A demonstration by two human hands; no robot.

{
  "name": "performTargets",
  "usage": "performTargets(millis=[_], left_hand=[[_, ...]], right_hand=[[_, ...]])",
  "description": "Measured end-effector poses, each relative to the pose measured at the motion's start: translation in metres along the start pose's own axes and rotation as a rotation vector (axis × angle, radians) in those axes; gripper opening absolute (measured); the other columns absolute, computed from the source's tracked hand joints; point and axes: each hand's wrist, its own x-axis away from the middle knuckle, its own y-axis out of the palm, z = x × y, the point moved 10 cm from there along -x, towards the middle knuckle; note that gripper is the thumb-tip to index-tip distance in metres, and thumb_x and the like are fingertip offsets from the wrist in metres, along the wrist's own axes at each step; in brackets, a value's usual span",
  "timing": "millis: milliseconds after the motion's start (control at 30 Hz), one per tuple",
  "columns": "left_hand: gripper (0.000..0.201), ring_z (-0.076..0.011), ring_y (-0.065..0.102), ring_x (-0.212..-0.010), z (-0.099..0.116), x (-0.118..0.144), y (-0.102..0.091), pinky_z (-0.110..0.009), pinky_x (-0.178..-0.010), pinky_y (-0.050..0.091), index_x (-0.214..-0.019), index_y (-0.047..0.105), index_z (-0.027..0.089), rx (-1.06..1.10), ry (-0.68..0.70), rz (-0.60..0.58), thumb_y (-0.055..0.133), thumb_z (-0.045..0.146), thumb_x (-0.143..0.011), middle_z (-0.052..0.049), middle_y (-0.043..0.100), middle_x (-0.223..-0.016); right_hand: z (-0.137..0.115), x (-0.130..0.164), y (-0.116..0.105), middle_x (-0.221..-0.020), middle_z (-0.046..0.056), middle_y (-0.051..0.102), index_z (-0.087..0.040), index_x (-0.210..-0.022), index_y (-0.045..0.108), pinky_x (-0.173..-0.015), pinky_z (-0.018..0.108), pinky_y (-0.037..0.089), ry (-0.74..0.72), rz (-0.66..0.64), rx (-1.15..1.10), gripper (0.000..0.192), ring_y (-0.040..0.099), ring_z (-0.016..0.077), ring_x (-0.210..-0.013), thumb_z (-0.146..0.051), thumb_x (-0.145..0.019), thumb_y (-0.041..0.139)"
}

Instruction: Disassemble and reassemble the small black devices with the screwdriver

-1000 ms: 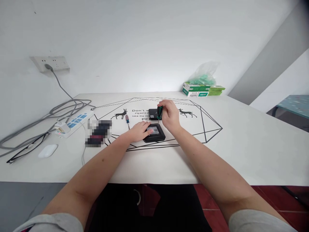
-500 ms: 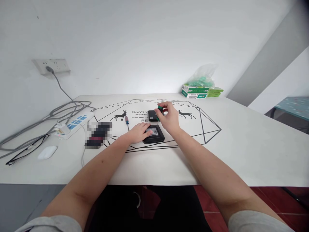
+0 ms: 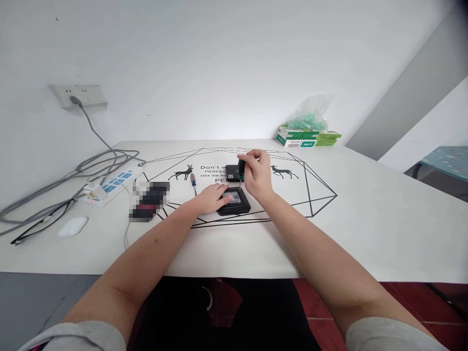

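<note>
Shifted right hand point(image 3: 258, 175) on handle since half a second ago, pinching upright green-and-black screwdriver point(image 3: 241, 170) in grip, with tip apparently at far rim of black case point(image 3: 234, 210), midway between near and far edges of tabletop point(image 3: 365, 219), with left hand point(image 3: 212, 199) spread over left rim.

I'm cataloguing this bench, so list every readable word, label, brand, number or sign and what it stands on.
"Don't w…": white tabletop
"PERFEC…": same tabletop
"take the mo…": same tabletop
"PE…": same tabletop; all four lines are partly hidden
Too small or blurred: labels on the black case and black unit behind it; print on green-and-white boxes
</note>
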Motion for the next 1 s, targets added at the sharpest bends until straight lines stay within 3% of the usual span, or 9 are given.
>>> performTargets(millis=[100, 233, 367, 533, 633, 733, 1000], left_hand=[[0.083, -0.0374, 0.030, -0.168, 0.001, 0.000, -0.001, -0.053, -0.136, 0.024, -0.171, 0.037, 0.017, -0.013, 0.001, -0.001, 0.025, 0.072, -0.110, -0.018, 0.039, -0.179], [0.080, -0.0371, 0.035, -0.165, 0.000, -0.001, -0.002, -0.053, -0.134, 0.027, -0.169, 0.041, 0.020, -0.015, 0.020, 0.026, 0.027, 0.073, -0.110, -0.017, 0.042, -0.177], [0.079, -0.0351, 0.040, -0.162, 0.001, -0.002, -0.002, -0.050, -0.134, 0.029, -0.167, 0.043, 0.017, -0.035, 0.040, 0.036, 0.026, 0.070, -0.111, -0.018, 0.046, -0.174], [0.075, -0.0346, 0.039, -0.163, 0.001, -0.003, -0.002, -0.050, -0.135, 0.027, -0.167, 0.043, 0.016, -0.045, 0.044, 0.033, 0.028, 0.066, -0.112, -0.018, 0.046, -0.174], [0.076, -0.0350, 0.038, -0.164, 0.000, -0.004, -0.001, -0.051, -0.135, 0.027, -0.167, 0.043, 0.016, -0.045, 0.041, 0.034, 0.028, 0.066, -0.112, -0.019, 0.045, -0.175], [0.077, -0.0354, 0.039, -0.164, -0.001, -0.004, -0.001, -0.052, -0.134, 0.029, -0.167, 0.043, 0.017, -0.044, 0.048, 0.046, 0.028, 0.068, -0.112, -0.018, 0.046, -0.175], [0.080, -0.0355, 0.035, -0.166, 0.001, -0.003, -0.001, -0.051, -0.136, 0.026, -0.169, 0.040, 0.014, -0.043, 0.025, 0.027, 0.027, 0.069, -0.112, -0.019, 0.042, -0.177]], right_hand=[[0.000, -0.002, 0.001, -0.104, 0.010, 0.060, -0.027, -0.114, 0.079, -0.094, 0.055, 0.057, 0.015, -0.020, -0.020, 0.039, 0.062, 0.0282, -0.102, -0.014, -0.103, 0.044], [0.001, -0.003, 0.001, -0.109, 0.011, 0.060, -0.024, -0.117, 0.074, -0.092, 0.051, 0.059, 0.069, -0.031, -0.051, 0.032, 0.065, 0.0271, -0.104, -0.020, -0.105, 0.045], [0.004, -0.004, 0.004, -0.114, 0.011, 0.065, -0.024, -0.112, 0.069, -0.090, 0.049, 0.062, 0.109, -0.052, -0.025, 0.018, 0.067, 0.0274, -0.104, -0.036, -0.099, 0.066], [0.016, -0.002, 0.007, -0.112, 0.008, 0.072, -0.026, -0.108, 0.061, -0.090, 0.050, 0.062, 0.238, -0.091, 0.005, 0.031, 0.069, 0.0279, -0.099, -0.036, -0.086, 0.080], [0.018, -0.001, 0.009, -0.116, 0.009, 0.076, -0.025, -0.115, 0.060, -0.088, 0.052, 0.063, 0.278, -0.115, 0.000, 0.032, 0.072, 0.0284, -0.097, -0.036, -0.088, 0.075], [0.012, 0.000, 0.011, -0.127, 0.012, 0.078, -0.025, -0.128, 0.060, -0.090, 0.052, 0.065, 0.223, -0.134, -0.035, 0.034, 0.075, 0.0295, -0.105, -0.031, -0.095, 0.062], [0.004, 0.001, 0.012, -0.149, 0.014, 0.071, -0.027, -0.135, 0.067, -0.114, 0.062, 0.057, 0.055, -0.144, -0.008, 0.043, 0.067, 0.0335, -0.135, -0.018, -0.099, 0.045]])
